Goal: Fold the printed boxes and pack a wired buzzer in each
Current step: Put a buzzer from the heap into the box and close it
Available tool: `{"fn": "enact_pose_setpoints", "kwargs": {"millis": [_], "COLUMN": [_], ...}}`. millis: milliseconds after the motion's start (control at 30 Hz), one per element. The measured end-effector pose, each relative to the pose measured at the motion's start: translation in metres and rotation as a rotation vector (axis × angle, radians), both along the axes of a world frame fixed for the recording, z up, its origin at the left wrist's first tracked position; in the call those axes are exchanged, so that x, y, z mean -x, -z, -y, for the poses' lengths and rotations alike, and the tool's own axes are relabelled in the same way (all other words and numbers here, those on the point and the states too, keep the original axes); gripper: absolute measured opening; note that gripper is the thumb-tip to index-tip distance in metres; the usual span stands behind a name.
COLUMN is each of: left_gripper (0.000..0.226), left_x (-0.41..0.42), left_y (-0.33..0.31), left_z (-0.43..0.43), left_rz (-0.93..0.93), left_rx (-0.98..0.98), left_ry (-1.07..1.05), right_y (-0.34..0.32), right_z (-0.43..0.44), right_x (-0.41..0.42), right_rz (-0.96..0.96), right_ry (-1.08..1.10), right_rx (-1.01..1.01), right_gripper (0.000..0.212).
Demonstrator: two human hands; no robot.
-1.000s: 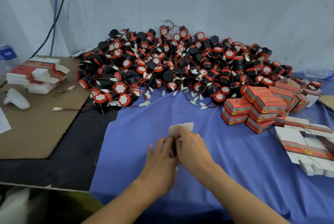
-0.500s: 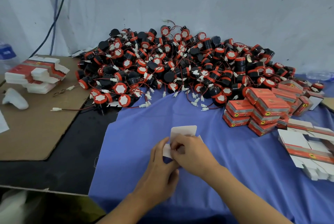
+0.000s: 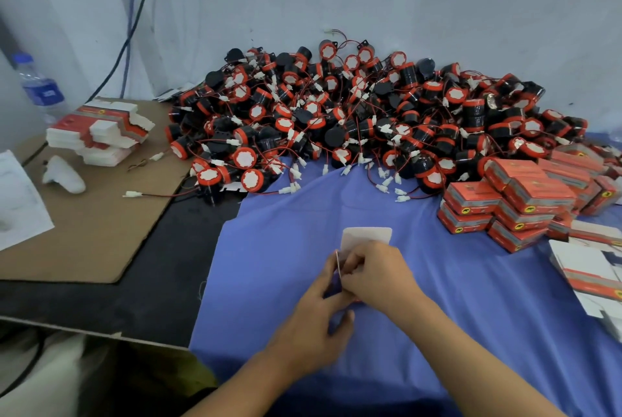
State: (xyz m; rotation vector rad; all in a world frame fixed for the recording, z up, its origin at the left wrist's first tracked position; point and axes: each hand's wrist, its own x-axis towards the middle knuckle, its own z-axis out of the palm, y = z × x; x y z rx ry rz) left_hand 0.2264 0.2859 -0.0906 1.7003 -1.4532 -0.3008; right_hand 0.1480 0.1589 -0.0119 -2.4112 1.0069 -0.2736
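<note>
Looks down on a worktable spread with a blue cloth [image 3: 471, 299]. Near the front, at centre: one part-folded printed box [image 3: 367, 235], white inner side toward the camera, a rounded flap standing up above the fingers. Gripped from both sides. Left hand [image 3: 316, 319] curled at the box's near-left edge, pinching the card. Right hand [image 3: 377, 275] curled over the top and right side, fingers closed on the panel and hiding most of it. Cannot tell whether the lower edge touches the cloth.

Printing on the cartons: red-orange panels, a grey band, a small round yellow badge. Lettering too small to read. Same for the blue label on the single water bottle [image 3: 40, 87] at far left.

Beyond the hands, heaped against the pale back wall: wired buzzers [image 3: 353, 120], black bodies with red-orange rims, white faces, thin red leads and white plugs. Far too many and too tangled to count. Just right of the heap, packed boxes [image 3: 525, 201] stacked in layers, at least a dozen showing.

Two lots of flat box blanks: one loose spread at the right edge [image 3: 592, 268], one tidy stack [image 3: 97, 134] at left on a brown cardboard sheet [image 3: 84, 231]. Also on that sheet: one white lump [image 3: 64, 174], kind unclear, and one stray lead with a white plug [image 3: 134, 194]. Two cables [image 3: 134, 13], blue and black, running down the wall at upper left.
</note>
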Motion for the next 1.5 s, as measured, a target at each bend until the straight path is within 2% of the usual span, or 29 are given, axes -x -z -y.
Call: {"fn": "enact_pose_setpoints", "kwargs": {"millis": [167,267,367,433,500,533,600,667,700,800,900,967,1033,1133,1267,1400,1433,1500], "left_gripper": [0.049,0.047,0.047,0.053,0.053,0.052,0.052,0.057,0.062,0.072,0.077,0.072,0.062,0.049,0.033,0.012,0.014,0.037], "left_x": [0.003,0.005,0.010,0.015,0.018,0.018,0.018,0.016,0.014,0.010,0.010,0.010,0.009,0.010,0.007,0.002,0.000,-0.001], "left_y": [-0.003,-0.006,-0.008,-0.007,-0.004,-0.003,-0.002,0.000,0.002,0.004,0.002,0.003,0.003,0.003,0.000,0.002,0.002,0.000], "left_z": [-0.003,-0.003,-0.002,-0.002,-0.002,-0.002,-0.002,-0.001,-0.001,-0.003,-0.003,-0.002,0.000,0.001,0.001,0.000,-0.001,-0.001], "left_rz": [0.034,0.068,0.163,0.283,0.349,0.364,0.350,0.311,0.294,0.213,0.146,0.145,0.192,0.181,0.011,-0.120,-0.174,-0.281], "left_rx": [-0.052,-0.063,-0.075,-0.099,-0.084,-0.074,-0.071,-0.080,-0.089,-0.075,-0.045,-0.045,-0.045,-0.029,0.077,0.160,0.170,0.173], "left_ry": [0.026,0.018,-0.068,-0.167,-0.217,-0.220,-0.207,-0.178,-0.166,-0.155,-0.229,-0.252,-0.222,-0.229,-0.234,-0.275,-0.283,-0.274], "right_y": [-0.005,-0.009,-0.007,-0.001,0.010,0.017,0.027,0.039,0.043,0.051,0.052,0.052,0.050,0.047,0.049,0.061,0.064,0.067], "right_z": [-0.001,0.002,0.008,0.006,0.004,0.005,0.012,0.019,0.020,0.021,0.027,0.032,0.034,0.033,0.027,0.018,0.016,0.015], "right_x": [-0.006,-0.002,0.019,0.036,0.050,0.056,0.062,0.063,0.062,0.058,0.059,0.063,0.066,0.064,0.059,0.064,0.065,0.066], "right_rz": [-0.208,-0.211,0.069,0.347,0.601,0.690,0.787,0.767,0.743,0.730,0.706,0.657,0.617,0.583,0.602,0.637,0.642,0.638], "right_ry": [-0.090,-0.217,-0.259,-0.191,-0.029,0.094,0.293,0.286,0.247,0.197,0.148,0.091,0.020,-0.017,0.040,-0.018,-0.026,-0.040], "right_rx": [0.147,0.128,-0.013,0.118,0.293,0.264,-0.064,-0.460,-0.558,-0.636,-0.685,-0.735,-0.774,-0.761,-0.647,-0.530,-0.487,-0.416], "right_gripper": [0.018,0.025,0.032,0.040,0.030,0.026,0.027,0.029,0.027,0.030,0.050,0.061,0.059,0.043,0.027,0.040,0.041,0.033]}}
